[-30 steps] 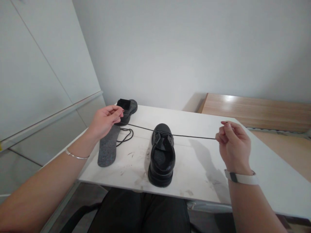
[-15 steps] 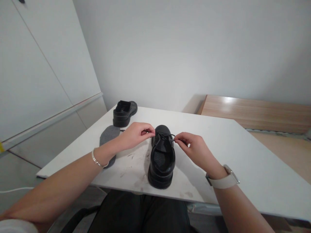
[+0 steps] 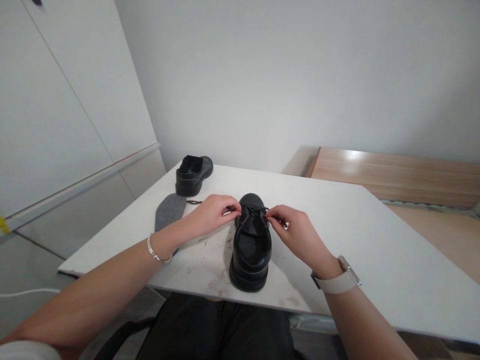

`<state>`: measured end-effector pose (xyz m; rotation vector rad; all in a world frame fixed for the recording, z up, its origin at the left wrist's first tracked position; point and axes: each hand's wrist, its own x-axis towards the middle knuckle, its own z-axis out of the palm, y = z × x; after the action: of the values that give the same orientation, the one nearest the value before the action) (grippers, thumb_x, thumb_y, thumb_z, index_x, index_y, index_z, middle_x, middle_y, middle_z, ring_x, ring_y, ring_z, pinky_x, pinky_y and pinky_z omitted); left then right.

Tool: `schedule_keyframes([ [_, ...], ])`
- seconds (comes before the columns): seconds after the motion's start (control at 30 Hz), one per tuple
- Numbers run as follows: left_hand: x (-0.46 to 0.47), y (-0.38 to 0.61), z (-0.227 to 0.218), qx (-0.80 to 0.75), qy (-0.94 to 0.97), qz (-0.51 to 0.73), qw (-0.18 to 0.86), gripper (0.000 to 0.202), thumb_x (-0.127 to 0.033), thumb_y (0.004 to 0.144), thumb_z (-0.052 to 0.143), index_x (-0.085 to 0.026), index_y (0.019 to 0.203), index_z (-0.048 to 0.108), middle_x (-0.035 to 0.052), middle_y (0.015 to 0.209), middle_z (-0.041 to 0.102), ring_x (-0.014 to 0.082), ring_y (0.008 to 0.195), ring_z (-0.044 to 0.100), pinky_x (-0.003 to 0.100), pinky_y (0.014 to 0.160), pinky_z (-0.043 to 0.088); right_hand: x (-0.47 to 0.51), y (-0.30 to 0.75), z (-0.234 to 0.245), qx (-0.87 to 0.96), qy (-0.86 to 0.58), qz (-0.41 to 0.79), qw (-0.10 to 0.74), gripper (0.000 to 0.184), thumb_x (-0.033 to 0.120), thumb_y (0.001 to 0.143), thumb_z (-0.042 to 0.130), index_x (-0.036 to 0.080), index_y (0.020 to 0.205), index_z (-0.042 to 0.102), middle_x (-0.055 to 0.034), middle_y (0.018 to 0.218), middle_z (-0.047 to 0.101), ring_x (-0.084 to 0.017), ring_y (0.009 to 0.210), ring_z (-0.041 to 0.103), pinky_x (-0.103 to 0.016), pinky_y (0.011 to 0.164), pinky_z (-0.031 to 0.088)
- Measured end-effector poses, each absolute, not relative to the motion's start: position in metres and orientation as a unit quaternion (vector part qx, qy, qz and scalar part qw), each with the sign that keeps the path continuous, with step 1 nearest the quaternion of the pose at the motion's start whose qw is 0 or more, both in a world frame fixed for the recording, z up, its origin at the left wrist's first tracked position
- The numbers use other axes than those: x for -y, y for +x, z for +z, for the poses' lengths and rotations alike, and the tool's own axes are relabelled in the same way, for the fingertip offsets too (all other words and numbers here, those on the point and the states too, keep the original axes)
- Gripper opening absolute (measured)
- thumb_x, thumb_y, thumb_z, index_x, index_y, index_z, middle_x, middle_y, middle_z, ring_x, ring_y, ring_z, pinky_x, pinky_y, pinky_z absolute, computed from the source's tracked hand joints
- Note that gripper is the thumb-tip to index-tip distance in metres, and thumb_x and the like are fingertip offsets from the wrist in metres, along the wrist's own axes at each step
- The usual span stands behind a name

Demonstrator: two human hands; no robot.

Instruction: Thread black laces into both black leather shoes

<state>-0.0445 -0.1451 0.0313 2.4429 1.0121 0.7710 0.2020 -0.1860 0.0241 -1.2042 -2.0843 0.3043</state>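
A black leather shoe [image 3: 250, 252] stands on the white table [image 3: 375, 250], heel toward me. My left hand [image 3: 213, 214] pinches the black shoelace [image 3: 256, 210] at the shoe's left eyelets. At the right eyelets my right hand [image 3: 296, 231] pinches the other end of the lace. Both hands touch the shoe's upper near the tongue. A thin bracelet is on my left wrist and a white band on my right.
A second black shoe [image 3: 193, 174] sits at the table's far left corner. A grey felt insole [image 3: 169, 212] lies beside it, with another lace partly hidden behind my left hand. A wooden surface [image 3: 397, 172] lies to the right, and white cabinet panels stand on the left.
A second ago both hands held the lace stretched wide across the shoe. They have since come in to the eyelets, and now sit slightly closer against the shoe.
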Motion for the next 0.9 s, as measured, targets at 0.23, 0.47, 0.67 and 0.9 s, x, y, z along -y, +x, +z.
schedule_keyframes([
  [0.23,0.150,-0.039,0.029,-0.354,0.883,0.307,0.009,0.008,-0.019,0.090,0.067,-0.020,0.087,0.075,0.0083,0.101,0.063,0.0239,0.102,0.056,0.039,0.092,0.045,0.191,0.195,0.022,0.791,-0.486,0.064,0.367,0.017,0.008,0.089,0.059,0.018,0.088,0.074,-0.0066,0.090,0.067,-0.019,0.082,0.062,-0.032,0.075,0.050],
  [0.47,0.163,-0.032,0.030,-0.390,0.865,0.294,0.111,0.013,-0.014,0.094,0.060,-0.017,0.100,0.070,0.0041,0.094,0.073,0.0188,0.083,0.067,0.029,0.077,0.049,0.204,0.185,0.026,0.779,-0.516,0.082,0.345,0.016,0.014,0.095,0.058,0.014,0.105,0.071,-0.0075,0.093,0.072,-0.020,0.082,0.066,-0.031,0.077,0.050],
  [0.67,0.176,-0.022,0.043,-0.403,0.880,0.237,0.086,0.023,-0.024,0.091,0.065,-0.017,0.113,0.066,0.0065,0.094,0.068,0.0216,0.084,0.064,0.033,0.078,0.050,0.212,0.171,0.040,0.810,-0.547,0.010,0.213,0.038,0.013,0.093,0.060,0.014,0.131,0.058,-0.0096,0.099,0.067,-0.023,0.083,0.064,-0.031,0.070,0.046],
  [0.9,0.166,-0.015,0.052,-0.436,0.890,0.133,0.022,0.020,-0.010,0.084,0.055,-0.016,0.091,0.073,0.0065,0.084,0.065,0.0206,0.078,0.063,0.031,0.073,0.048,0.209,0.164,0.045,0.806,-0.577,-0.058,0.120,0.020,0.009,0.094,0.048,0.016,0.094,0.066,-0.0078,0.090,0.062,-0.020,0.074,0.062,-0.030,0.062,0.038],
])
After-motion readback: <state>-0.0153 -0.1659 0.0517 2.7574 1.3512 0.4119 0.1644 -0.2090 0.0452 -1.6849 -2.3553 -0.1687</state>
